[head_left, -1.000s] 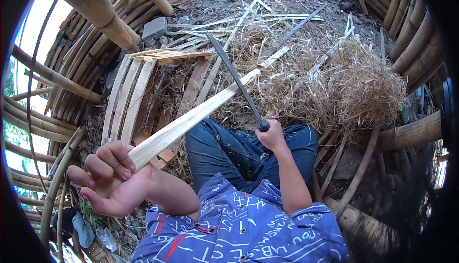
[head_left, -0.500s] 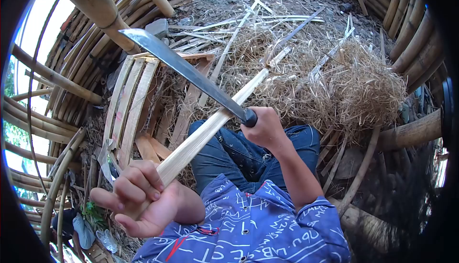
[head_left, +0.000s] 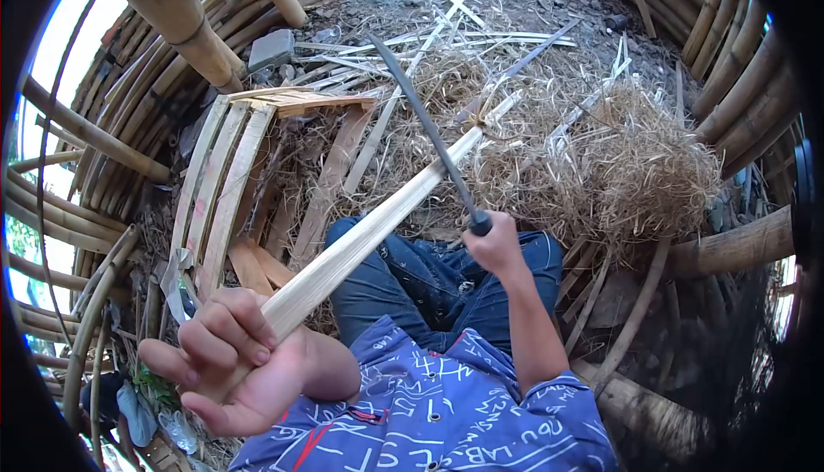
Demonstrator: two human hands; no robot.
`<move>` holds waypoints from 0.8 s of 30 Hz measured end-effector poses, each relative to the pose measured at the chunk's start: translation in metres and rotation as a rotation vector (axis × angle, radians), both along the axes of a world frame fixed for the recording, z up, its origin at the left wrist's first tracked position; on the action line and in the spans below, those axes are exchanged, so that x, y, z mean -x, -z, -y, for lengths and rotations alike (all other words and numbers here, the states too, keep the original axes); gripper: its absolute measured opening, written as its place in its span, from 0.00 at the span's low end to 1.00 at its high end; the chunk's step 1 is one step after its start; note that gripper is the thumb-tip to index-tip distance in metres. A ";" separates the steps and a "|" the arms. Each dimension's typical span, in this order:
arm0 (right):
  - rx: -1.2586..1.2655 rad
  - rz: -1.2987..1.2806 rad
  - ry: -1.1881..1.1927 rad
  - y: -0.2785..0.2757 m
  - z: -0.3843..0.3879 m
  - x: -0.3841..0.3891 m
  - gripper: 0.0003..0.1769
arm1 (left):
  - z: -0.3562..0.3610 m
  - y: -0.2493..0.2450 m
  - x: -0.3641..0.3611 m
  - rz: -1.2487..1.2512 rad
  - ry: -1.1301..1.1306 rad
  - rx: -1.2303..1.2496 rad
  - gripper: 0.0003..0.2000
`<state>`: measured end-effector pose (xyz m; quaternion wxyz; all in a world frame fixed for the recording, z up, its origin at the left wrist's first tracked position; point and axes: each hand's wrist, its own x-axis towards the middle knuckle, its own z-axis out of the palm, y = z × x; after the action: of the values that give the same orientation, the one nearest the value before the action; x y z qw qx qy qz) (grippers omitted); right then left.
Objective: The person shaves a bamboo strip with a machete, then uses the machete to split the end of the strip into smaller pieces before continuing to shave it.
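Gripping the bamboo strip [head_left: 378, 223] at its near end, the left hand [head_left: 227, 360] is closed; the right hand [head_left: 493, 245] clasps a knife [head_left: 421, 120]. Strip seems stiff, light, splintery.

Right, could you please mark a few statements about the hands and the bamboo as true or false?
1. The left hand grips the near end of the bamboo strip. True.
2. The right hand is empty. False: it holds the long knife by its handle.
3. The knife's blade crosses the strip towards its far end. True.
4. The pile of shavings lies left of the strip. False: it lies to its right.
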<state>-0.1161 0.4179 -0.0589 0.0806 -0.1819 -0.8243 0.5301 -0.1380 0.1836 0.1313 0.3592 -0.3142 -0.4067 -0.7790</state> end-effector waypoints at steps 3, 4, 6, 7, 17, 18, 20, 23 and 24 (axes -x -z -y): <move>0.115 -0.032 -0.093 -0.015 0.032 -0.004 0.09 | 0.002 0.001 0.001 0.006 0.001 0.003 0.15; 0.094 -0.081 -0.129 -0.011 0.036 -0.002 0.08 | 0.002 0.001 0.001 -0.003 0.004 -0.013 0.15; 0.069 -0.129 -0.159 0.000 0.036 0.001 0.08 | 0.003 0.001 0.001 0.003 -0.005 0.005 0.15; 0.025 -0.139 -0.082 0.013 0.031 0.005 0.08 | 0.003 0.001 0.001 0.000 -0.017 0.016 0.15; 0.004 -0.025 0.094 0.022 0.015 0.004 0.08 | 0.012 0.009 0.005 -0.020 0.112 0.010 0.14; 0.001 -0.049 0.069 0.014 0.023 0.000 0.08 | 0.012 0.008 0.005 -0.025 0.109 0.015 0.14; -0.037 -0.139 -0.005 -0.007 0.042 -0.006 0.08 | 0.010 0.008 0.003 -0.029 0.089 0.001 0.14; -0.117 -0.189 -0.053 0.004 0.040 0.002 0.08 | 0.015 0.005 -0.005 -0.040 0.075 -0.035 0.15; -0.159 -0.159 -0.044 0.019 0.034 0.011 0.07 | 0.015 0.005 -0.006 -0.035 0.079 -0.035 0.15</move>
<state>-0.1266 0.3835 -0.0777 0.1483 -0.1140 -0.8586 0.4773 -0.1325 0.1690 0.1261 0.3406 -0.3371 -0.3738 -0.7941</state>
